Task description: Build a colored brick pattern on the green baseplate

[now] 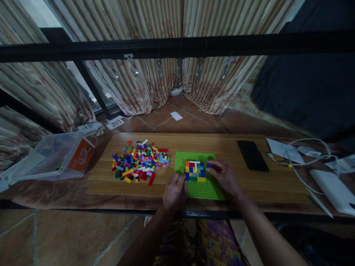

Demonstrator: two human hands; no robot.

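Note:
A green baseplate [203, 190] lies on a wooden board [266, 184], with a small block of red, white, blue, yellow and green bricks [195, 170] built on it. My left hand [175, 192] rests on the plate's left edge, fingers curled, touching the board and the built block's lower left. My right hand [224, 176] lies on the plate's right side, its fingertips against a blue brick [208, 165] at the block's right edge. A pile of loose coloured bricks [139, 161] lies to the left on the board.
A black phone [252, 155] lies right of the plate. White cables [305, 173], papers [284, 149] and a white power bank [334, 190] sit at the far right. A clear plastic box [47, 157] with an orange label lies tipped at the left. A black rail [177, 46] crosses overhead.

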